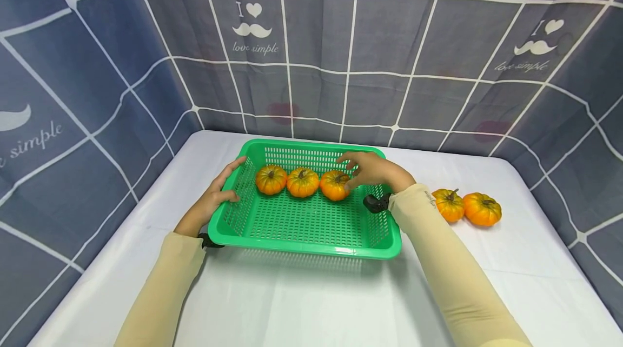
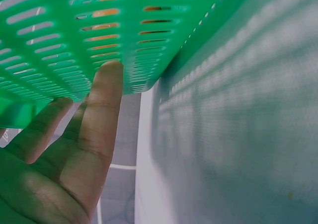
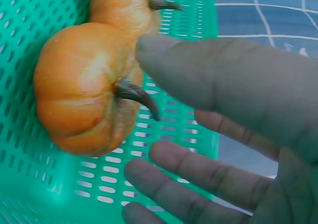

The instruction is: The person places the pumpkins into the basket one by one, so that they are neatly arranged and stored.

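A green plastic basket with slotted walls stands on the table, holding a row of three small orange pumpkins: the left one, the middle one and the right one. At the basket's left side, my left hand grips the rim, its thumb over the edge. The left wrist view shows fingers against the outer wall. Inside the basket, my right hand hovers at the right pumpkin with fingers spread. In the right wrist view the thumb is close to that pumpkin's stem; contact is unclear.
Two more small pumpkins, one partly behind the right sleeve and one beside it, lie on the white-covered table right of the basket. Grey grid-patterned curtains enclose the table's back and sides.
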The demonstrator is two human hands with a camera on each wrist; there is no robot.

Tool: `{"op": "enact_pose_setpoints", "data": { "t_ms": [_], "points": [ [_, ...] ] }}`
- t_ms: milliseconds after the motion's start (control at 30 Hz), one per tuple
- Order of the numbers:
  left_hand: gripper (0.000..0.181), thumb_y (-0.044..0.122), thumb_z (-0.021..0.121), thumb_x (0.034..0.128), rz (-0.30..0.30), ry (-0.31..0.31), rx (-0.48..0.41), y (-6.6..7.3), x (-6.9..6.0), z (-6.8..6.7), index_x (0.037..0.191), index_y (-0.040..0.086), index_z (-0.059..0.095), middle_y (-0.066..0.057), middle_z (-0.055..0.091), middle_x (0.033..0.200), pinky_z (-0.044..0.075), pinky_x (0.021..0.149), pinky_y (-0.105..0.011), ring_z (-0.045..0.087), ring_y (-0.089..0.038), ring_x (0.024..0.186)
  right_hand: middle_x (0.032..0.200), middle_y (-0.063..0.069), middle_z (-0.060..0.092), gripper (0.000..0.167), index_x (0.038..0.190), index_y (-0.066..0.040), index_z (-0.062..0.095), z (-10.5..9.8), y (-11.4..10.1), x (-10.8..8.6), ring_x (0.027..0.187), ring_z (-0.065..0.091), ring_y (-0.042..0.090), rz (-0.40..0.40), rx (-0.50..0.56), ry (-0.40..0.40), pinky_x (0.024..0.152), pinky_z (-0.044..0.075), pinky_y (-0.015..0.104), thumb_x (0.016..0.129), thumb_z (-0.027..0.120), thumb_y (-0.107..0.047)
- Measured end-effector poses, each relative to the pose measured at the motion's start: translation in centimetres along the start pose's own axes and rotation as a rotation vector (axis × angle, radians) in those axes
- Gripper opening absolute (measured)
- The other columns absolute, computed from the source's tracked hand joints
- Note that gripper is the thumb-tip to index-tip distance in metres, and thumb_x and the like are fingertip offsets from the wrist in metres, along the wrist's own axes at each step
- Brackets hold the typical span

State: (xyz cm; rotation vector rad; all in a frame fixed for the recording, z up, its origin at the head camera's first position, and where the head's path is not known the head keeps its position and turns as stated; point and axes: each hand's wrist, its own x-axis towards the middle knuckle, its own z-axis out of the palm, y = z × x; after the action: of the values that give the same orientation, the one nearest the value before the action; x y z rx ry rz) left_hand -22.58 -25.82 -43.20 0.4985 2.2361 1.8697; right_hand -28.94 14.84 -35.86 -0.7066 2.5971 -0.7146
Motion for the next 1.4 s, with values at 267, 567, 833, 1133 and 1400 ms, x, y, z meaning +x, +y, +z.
{"op": "enact_pose_setpoints", "data": {
  "t_ms": [267,567,833,1133,1400],
  "points": [
    [0.101,-0.008,0.049,0.0835,-0.011,-0.004,-0.021,0.0,0.0,0.0,0.175,0.017,0.014,-0.016,0.004,0.181,0.056,0.082,-0.032,0.039,-0.047,0.134,0.144,0.03,0.062,0.067,0.156,0.0,0.053,-0.7,0.4,-2.0,0.128,0.065,0.046,-0.117,0.13,0.039,0.104,0.055,0.054,0.096,0.08,-0.011],
    [0.102,-0.008,0.05,0.0826,-0.007,0.005,-0.008,0.0,0.0,0.0,0.175,0.015,0.014,-0.015,0.003,0.181,0.054,0.084,-0.03,0.036,-0.047,0.138,0.151,0.026,0.058,0.059,0.154,0.002,0.054,-1.0,1.2,-4.0,0.133,0.06,0.049,-0.231,0.366,0.076,0.11,0.052,0.052,0.099,0.075,-0.003],
    [0.102,-0.007,0.051,0.0828,-0.015,0.003,-0.013,0.2,-0.1,0.0,0.175,0.016,0.014,-0.014,0.003,0.181,0.054,0.084,-0.031,0.037,-0.046,0.137,0.145,0.019,0.063,0.054,0.152,0.005,0.055,-0.8,1.9,-5.7,0.129,0.064,0.041,-0.268,0.558,0.139,0.101,0.056,0.032,0.1,0.07,0.001],
    [0.101,-0.007,0.051,0.083,-0.021,0.001,-0.017,0.1,-0.2,0.1,0.175,0.018,0.016,-0.018,0.008,0.179,0.057,0.082,-0.034,0.045,-0.04,0.127,0.126,-0.001,0.075,0.041,0.143,-0.006,0.065,0.1,3.2,-7.4,0.115,0.071,0.02,-0.253,0.681,0.322,0.097,0.057,0.03,0.103,0.068,-0.002],
    [0.101,-0.007,0.05,0.083,-0.018,0.001,-0.004,0.0,0.0,0.0,0.175,0.018,0.016,-0.019,0.009,0.179,0.057,0.082,-0.032,0.046,-0.036,0.126,0.12,0.003,0.076,0.034,0.131,-0.017,0.074,0.9,4.2,-8.8,0.109,0.075,0.018,-0.245,0.777,0.509,0.098,0.057,0.026,0.102,0.07,0.0]
  ]
}}
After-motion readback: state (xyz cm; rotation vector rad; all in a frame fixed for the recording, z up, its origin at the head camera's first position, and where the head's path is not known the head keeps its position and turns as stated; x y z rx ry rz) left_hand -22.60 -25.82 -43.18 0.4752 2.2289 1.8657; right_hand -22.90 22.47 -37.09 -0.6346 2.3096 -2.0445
